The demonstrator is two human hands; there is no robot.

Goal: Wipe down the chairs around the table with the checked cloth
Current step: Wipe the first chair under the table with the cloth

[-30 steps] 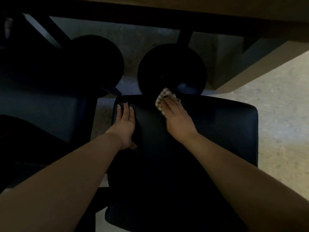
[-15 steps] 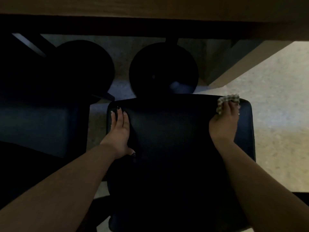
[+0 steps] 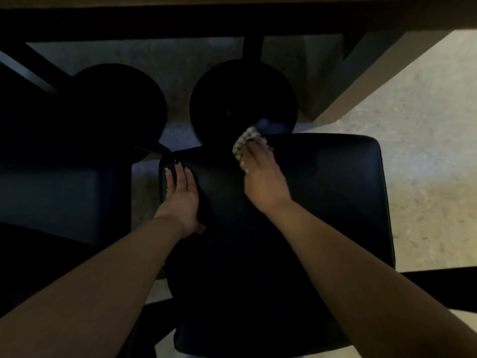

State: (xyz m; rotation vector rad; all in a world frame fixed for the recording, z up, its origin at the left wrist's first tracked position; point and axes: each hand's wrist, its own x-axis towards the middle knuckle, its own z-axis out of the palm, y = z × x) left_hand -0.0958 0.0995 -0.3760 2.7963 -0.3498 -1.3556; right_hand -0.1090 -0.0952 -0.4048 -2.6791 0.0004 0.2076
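Since half a second ago, the right hand (image 3: 260, 177) has swept the checked cloth (image 3: 244, 144) back from the 3 o'clock corner of the chair (image 3: 335, 197) to the middle of its far edge, about where it was a second ago. The left hand (image 3: 180, 192) has stayed put, lying flat near the seat's 9 o'clock corner with its fingers (image 3: 178, 174) straight and close together, holding nothing and steadying the chair.

At present the cloth sits bunched at 12 o'clock on the seat, touching its far edge, just in front of a round black stool (image 3: 242, 99) tucked under the table (image 3: 232, 11). The right hand's fingers lie over it and press it down; whether any of them curl under the cloth I cannot tell, since the hand covers most of it.

By its look the cloth is light, soft and limp, and will crumple or slip out from under a flat palm. Gathering a fold beneath the fingertips should keep it from sliding away. The seat looks smooth, padded and faintly glossy, so the cloth should glide easily. It probably gives a little under pressure.

A second dark chair (image 3: 51, 192) stands at 9 o'clock, and another round stool (image 3: 113, 107) at 10 o'clock.
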